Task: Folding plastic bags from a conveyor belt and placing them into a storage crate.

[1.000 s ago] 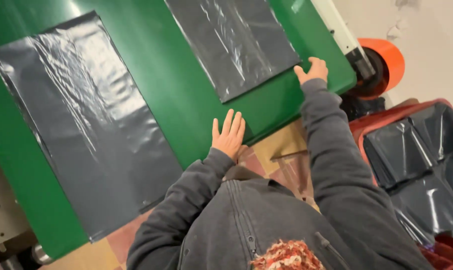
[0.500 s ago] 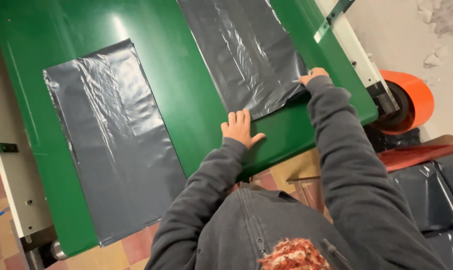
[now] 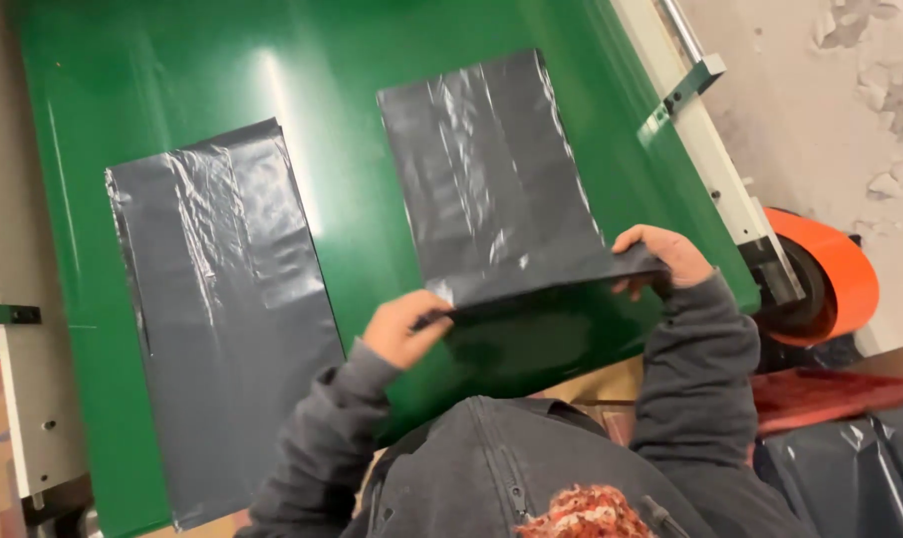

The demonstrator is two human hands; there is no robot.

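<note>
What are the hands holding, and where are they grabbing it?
Both hands hold the right-hand grey plastic bag by its near edge: the left hand pinches the left corner, the right hand the right corner, lifting that edge off the green belt.

Head view, steeply down, near green table [image 3: 352,130]

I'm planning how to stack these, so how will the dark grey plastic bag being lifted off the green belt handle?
Probably floppy: the dark grey plastic bag bends where the left hand and right hand raise its near edge. Likely light, since fingertips lift it. Its glossy, wrinkled film suggests it may slide on the green belt.
</note>
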